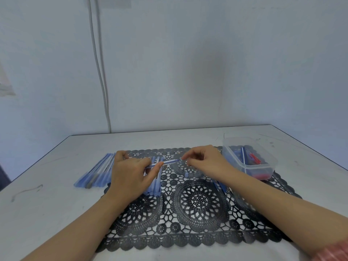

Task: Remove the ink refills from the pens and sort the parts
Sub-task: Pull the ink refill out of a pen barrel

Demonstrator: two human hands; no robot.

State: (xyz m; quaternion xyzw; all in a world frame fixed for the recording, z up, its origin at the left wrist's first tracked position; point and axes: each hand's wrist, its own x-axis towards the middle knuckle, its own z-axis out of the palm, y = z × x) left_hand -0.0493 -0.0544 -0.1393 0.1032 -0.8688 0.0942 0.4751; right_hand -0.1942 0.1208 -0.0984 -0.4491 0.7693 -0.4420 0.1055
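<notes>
Both hands on one pen [169, 162] over the black lace mat [197, 228].

On my feed the left hand [130, 172] grips the pen's left end, thumb and fingers curled round the barrel. The right hand [205, 162] pinches the other end between thumb and fingertip, so the pen lies slanted between the two hands. Left of the left hand I see a row of pale blue pens [98, 172] side by side on the white table [56, 213] — whole or emptied, I cannot tell. A second bunch [155, 187] lies under that hand's fingers. A small blue cap [186, 175] sits just below the right thumb, and thin blue refills [222, 187] lie beneath the right forearm. Right of the right hand stands a clear tub [273, 162] with blue and red parts — too blurred for me to name.
</notes>
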